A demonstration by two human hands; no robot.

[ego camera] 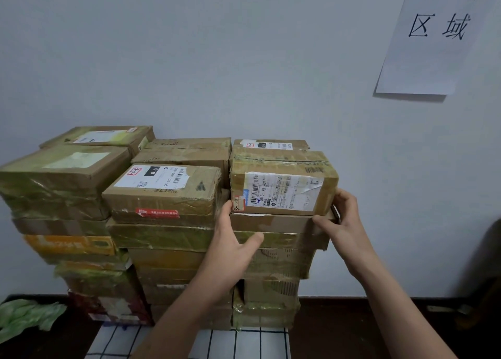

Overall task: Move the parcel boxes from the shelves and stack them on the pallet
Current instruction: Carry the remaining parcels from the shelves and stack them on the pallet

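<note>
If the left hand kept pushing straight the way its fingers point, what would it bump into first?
Probably the left end of the barcode-labelled top box: the left hand seems to touch it with its fingertips, though depth is unclear.

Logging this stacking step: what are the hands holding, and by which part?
The labelled box atop the right stack, held by its two ends: left hand at its lower left corner, right hand round its right end.

The sign (433,47) runs off the top edge; the top box (282,162) hides the left hand's (230,241) fingertips — its label (284,192) is illegible.
</note>
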